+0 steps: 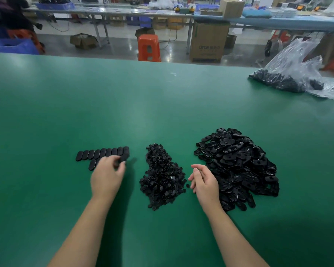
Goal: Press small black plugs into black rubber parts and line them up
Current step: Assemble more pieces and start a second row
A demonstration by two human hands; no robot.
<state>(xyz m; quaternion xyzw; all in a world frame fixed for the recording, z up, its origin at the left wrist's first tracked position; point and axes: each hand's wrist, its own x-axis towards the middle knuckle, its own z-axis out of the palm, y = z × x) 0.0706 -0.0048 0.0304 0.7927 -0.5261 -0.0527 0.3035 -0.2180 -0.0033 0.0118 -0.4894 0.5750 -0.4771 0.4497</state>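
Observation:
A row of several black oval rubber parts (102, 153) lies side by side on the green table, with a second row begun below it at the left (92, 164). My left hand (106, 175) pinches one black rubber part (123, 157) at the right end of the second row. A pile of small black plugs (161, 179) sits in the middle. A bigger heap of loose black rubber parts (237, 167) lies to the right. My right hand (203, 180) hovers between the two piles, fingers loosely curled and holding nothing.
A clear plastic bag of black parts (291, 76) lies at the table's far right. The green table (123, 105) stretches wide beyond the piles. Past its far edge stand an orange stool (148, 47), cardboard boxes (207, 42) and another workbench.

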